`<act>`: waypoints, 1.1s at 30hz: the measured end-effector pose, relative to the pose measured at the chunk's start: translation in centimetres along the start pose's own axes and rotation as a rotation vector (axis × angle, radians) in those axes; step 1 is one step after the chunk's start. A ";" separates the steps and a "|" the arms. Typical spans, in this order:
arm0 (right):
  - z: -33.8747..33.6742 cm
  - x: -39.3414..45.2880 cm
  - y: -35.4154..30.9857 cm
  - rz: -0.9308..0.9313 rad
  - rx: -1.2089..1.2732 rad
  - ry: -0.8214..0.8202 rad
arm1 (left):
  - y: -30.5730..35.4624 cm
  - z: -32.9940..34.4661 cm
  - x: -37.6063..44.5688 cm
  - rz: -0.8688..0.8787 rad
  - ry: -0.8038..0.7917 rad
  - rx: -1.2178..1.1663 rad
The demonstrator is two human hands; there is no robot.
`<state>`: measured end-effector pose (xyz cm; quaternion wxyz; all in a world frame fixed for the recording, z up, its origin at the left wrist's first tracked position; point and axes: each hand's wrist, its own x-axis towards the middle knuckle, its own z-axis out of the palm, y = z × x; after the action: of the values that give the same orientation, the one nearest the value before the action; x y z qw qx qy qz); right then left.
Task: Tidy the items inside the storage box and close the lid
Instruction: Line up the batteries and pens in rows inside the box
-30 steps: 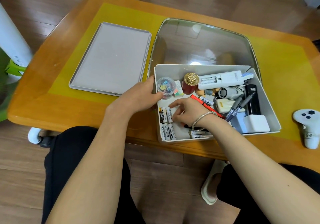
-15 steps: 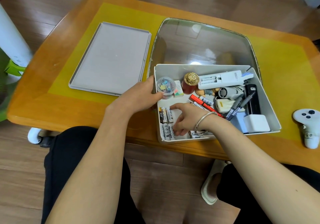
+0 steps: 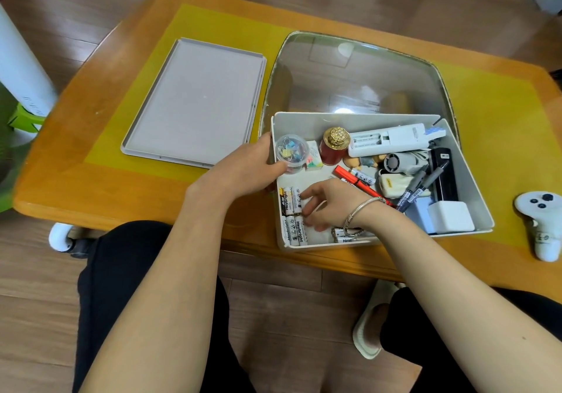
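Wood floor, low orange wooden table (image 3: 91,155) with a yellow mat and a glass sheet (image 3: 355,70) over the middle-right. White storage box (image 3: 474,179) sits open at the table's near edge, right of centre, its back part on the glass. Grey lid (image 3: 194,103) lies flat on the mat left of the box, apart from it.

Left hand (image 3: 243,170) grips the box's left wall, thumb inside near the clear tub of binder clips (image 3: 292,152). Right hand (image 3: 328,204) is inside at the near-left corner, fingers curled over the white batteries (image 3: 293,210); whether it pinches one or only touches, cannot tell. Wrist with bracelet covers more batteries along the near wall, only partly readable.

Right half of the box is crowded: red jar with gold cap (image 3: 334,146), white remote (image 3: 392,140), red marker (image 3: 359,179), grey pens (image 3: 419,188), black device (image 3: 444,176), white cube (image 3: 450,216). Small bits in the middle are hard to make out.

White controller (image 3: 541,222) lies near the table's right edge. Mat around the lid is open room. White pole is cut off at left.
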<state>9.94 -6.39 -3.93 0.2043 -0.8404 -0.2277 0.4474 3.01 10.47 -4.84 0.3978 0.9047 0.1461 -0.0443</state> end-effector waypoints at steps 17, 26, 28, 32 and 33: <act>-2.7 -0.9 1.2 -0.264 -0.328 0.218 | 0.1 -0.2 -0.1 -0.001 -0.013 -0.026; -2.9 -1.2 2.8 -0.193 -0.879 -0.030 | 0.2 -0.1 -0.2 -0.006 -0.009 -0.024; -2.8 -1.0 2.9 -0.203 -0.951 0.014 | 0.3 -0.1 -0.2 -0.004 -0.007 -0.017; -2.7 -0.6 3.4 -0.208 -1.046 0.199 | 0.3 -0.1 -0.3 -0.011 -0.008 -0.009; -2.6 -0.5 3.4 -0.202 -1.041 0.234 | 0.3 -0.1 -0.2 -0.012 -0.008 -0.012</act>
<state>12.56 -9.80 -4.16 -0.1729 -0.8486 -0.4746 0.1572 2.86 10.29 -4.56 0.4035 0.9012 0.1503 -0.0494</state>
